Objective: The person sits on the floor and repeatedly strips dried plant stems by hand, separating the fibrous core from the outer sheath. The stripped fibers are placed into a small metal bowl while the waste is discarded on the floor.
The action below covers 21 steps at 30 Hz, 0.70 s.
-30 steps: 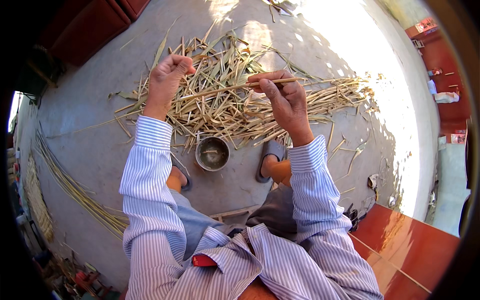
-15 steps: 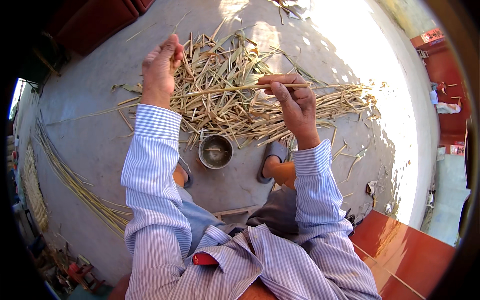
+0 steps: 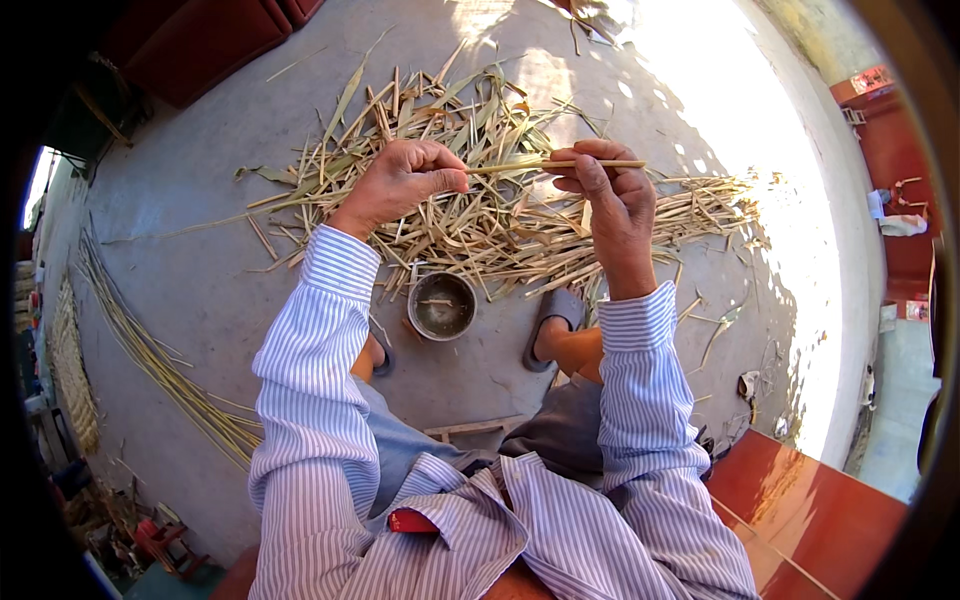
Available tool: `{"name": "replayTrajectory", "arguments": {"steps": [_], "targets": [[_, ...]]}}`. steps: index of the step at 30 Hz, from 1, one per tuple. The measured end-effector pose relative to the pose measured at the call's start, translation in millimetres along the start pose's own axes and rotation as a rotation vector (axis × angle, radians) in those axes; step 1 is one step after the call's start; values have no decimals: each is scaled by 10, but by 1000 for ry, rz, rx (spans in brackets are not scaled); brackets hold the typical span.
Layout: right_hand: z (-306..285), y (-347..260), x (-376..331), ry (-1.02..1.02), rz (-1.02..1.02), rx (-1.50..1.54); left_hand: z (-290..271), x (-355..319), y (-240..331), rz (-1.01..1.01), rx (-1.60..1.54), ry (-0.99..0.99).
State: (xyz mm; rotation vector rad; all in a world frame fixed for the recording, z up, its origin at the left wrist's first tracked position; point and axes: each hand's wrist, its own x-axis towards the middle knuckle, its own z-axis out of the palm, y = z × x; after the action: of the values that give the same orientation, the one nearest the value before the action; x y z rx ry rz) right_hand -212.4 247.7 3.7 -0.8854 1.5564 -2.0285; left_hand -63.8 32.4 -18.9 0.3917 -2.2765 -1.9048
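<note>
A slender pale reed stalk (image 3: 510, 165) stretches between my two hands above a heap of cut leaves. My left hand (image 3: 400, 185) is closed, pinching the stalk between thumb and fingers. On the other side, my right hand (image 3: 615, 200) grips it near its right end, which pokes out past the fingers. To the left of my left wrist a thin tail runs out over the floor; it looks like the same stalk, though my hand hides the join. Below lies the pile of dry leaf strips and stalk pieces (image 3: 480, 215).
A small round metal bowl (image 3: 467, 325) with a stalk bit inside stands between my feet. Long thin stalks (image 3: 150, 345) lie at the left. A slipper (image 3: 553, 315) is on my right foot. Red-brown furniture (image 3: 200, 45) stands far left, a glossy red surface (image 3: 800, 500) near right.
My left hand has come rightward and down from its raised place beside the stalk, and now pinches it close to the right hand. My right hand keeps its grip, shifted slightly right and up.
</note>
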Motion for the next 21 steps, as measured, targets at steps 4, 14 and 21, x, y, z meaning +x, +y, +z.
{"name": "replayTrajectory", "arguments": {"steps": [4,14,21], "targets": [[-13,-52,-1,-45,-67,-21,-5,10,-13,-41,-176,67],[-154,-112,-2,31,-41,25,-626,-47,-326,2,-109,673],[-192,-2,108,208,119,112,-161,-211,140,323,673,311]]}}
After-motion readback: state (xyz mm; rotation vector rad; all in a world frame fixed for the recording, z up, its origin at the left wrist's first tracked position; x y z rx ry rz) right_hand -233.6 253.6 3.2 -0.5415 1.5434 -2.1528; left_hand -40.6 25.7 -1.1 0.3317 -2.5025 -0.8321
